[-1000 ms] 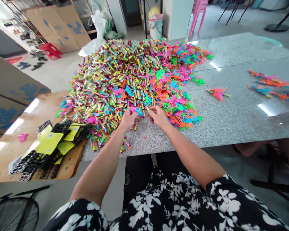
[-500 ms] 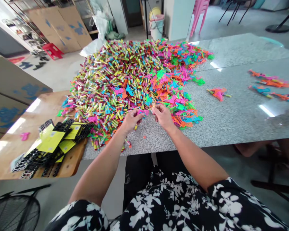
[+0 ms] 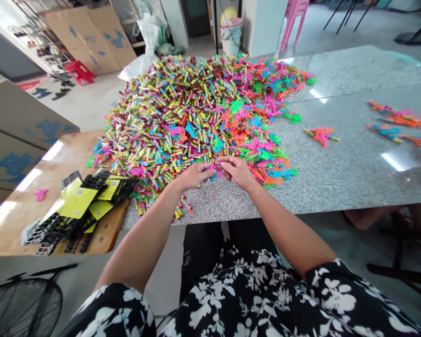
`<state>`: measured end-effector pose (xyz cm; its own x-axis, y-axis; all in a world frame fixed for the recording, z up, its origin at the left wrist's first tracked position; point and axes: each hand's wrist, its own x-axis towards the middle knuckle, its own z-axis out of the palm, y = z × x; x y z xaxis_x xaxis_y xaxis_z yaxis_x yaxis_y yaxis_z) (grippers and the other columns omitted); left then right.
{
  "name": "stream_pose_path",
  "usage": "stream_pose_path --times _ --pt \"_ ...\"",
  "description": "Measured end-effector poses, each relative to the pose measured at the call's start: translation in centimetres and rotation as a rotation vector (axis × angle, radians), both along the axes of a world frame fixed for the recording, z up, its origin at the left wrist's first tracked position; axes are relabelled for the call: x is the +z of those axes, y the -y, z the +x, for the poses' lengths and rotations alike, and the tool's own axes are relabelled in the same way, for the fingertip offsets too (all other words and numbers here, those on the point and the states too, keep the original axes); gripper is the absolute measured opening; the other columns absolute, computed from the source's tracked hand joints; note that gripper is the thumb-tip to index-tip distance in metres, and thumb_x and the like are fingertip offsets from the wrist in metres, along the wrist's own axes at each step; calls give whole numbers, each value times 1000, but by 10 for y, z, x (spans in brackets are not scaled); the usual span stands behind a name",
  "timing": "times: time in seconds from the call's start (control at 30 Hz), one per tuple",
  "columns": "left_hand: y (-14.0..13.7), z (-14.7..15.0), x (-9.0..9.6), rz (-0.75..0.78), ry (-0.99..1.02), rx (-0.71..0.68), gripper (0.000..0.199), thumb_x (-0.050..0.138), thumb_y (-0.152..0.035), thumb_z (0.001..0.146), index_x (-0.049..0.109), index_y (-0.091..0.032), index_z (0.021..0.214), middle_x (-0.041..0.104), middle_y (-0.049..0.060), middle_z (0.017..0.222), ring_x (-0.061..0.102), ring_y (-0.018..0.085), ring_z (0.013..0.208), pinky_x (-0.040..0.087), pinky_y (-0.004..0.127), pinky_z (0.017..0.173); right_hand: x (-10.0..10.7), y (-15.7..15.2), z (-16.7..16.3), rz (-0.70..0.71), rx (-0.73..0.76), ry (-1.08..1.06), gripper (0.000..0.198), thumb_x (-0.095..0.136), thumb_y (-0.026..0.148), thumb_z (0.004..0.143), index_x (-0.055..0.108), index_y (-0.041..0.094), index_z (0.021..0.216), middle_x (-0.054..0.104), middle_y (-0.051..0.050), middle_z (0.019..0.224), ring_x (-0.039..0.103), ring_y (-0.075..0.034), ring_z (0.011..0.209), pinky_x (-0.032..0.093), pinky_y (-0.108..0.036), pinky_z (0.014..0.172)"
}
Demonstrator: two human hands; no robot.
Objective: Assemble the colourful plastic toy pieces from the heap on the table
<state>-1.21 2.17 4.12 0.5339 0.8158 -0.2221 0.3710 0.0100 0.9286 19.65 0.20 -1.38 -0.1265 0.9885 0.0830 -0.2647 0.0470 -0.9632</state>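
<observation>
Close together at the front edge of the heap, my left hand (image 3: 195, 177) and my right hand (image 3: 239, 173) meet over the table. The left thumb and fingers pinch a pink plastic toy gun (image 3: 216, 172). My right fingers are closed on a small tube, mostly hidden, against the pink piece. Beyond them lies a big heap of small labelled tubes (image 3: 168, 98), yellow, red and pink. Beside my right hand is a pile of plastic toy guns (image 3: 263, 150) in pink, orange, green and blue.
Finished-looking toys (image 3: 323, 135) with tubes lie right on the speckled stone table (image 3: 344, 178). Black plastic grids with yellow cards (image 3: 79, 203) are stacked on a wooden table (image 3: 107, 241) at left. A fan (image 3: 24, 304) stands lower left. Another person's leg (image 3: 363, 217) shows at right.
My hands have come together; the right hand has brought its small tube down and left against the pink toy gun. The whole view has shifted slightly.
</observation>
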Motion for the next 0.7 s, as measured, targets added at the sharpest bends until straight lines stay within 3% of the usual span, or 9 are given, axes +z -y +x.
stream_pose_path --times 0.3,0.5,0.63,0.7 --pt "-1 5 11 -2 -12 -63 33 84 -52 84 74 -21 79 47 -4 56 40 9 45 32 21 43 -6 7 4 -37 51 -83 36 77 50 86 78 20 106 66 5 72 51 -9 47 48 -23 42" --pt "0 0 9 5 -77 -119 32 86 -52 83 78 -21 77 55 -1 54 49 11 43 34 21 41 7 14 23 14 145 203 23 74 36 90 82 19 104 59 7 57 51 -10 43 45 -23 42" --pt "-7 7 2 -114 -97 -226 31 85 -54 84 79 -23 83 66 3 61 59 16 48 46 26 46 9 23 44 -8 206 332 17 72 30 90 82 19 99 59 6 54 51 -10 40 41 -21 39" --pt "-20 17 -6 -90 -99 -141 28 87 -50 82 79 -24 86 73 6 72 67 20 55 51 29 50 6 25 61 -58 128 333 16 73 31 89 81 18 94 60 5 54 51 -11 39 39 -21 37"
